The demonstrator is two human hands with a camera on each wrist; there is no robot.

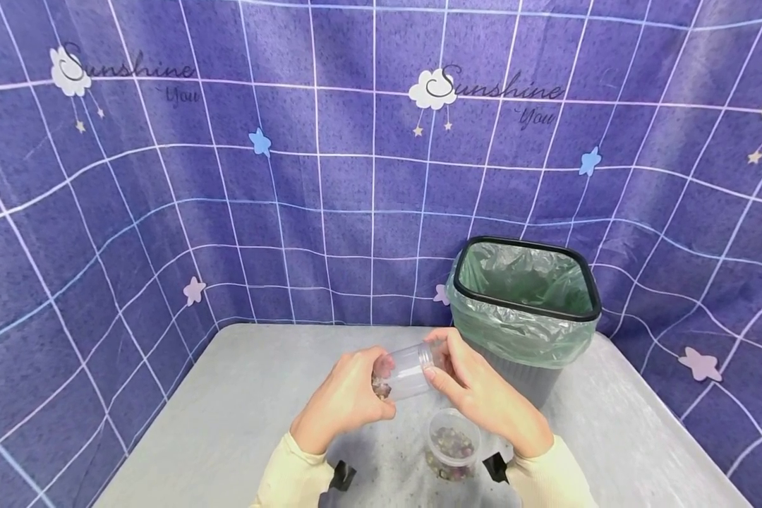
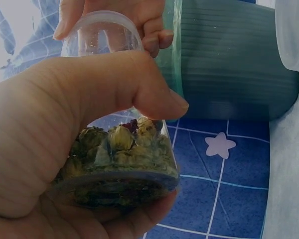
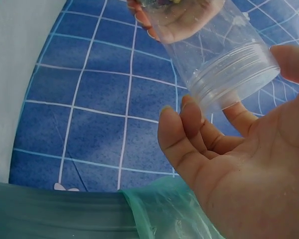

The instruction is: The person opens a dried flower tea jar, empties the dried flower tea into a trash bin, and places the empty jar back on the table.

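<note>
While my left hand (image 1: 349,395) grips the base of a tilted clear plastic jar (image 1: 406,374), my right hand (image 1: 482,395) grasps its ridged end.

Through the left wrist camera I make out dried flower buds (image 2: 120,137) gathered at the jar's base, with that thumb across its wall; on the right I have thumb and curled fingertips touching the ridged end, though I cannot tell whether a lid is on. I hold the jar above the grey tabletop (image 1: 260,395), where a second clear jar (image 1: 454,460) stands upright, dried buds inside, below and between my hands. Beyond my right hand is a grey trash bin (image 1: 527,374) with a green liner (image 1: 514,328).
</note>
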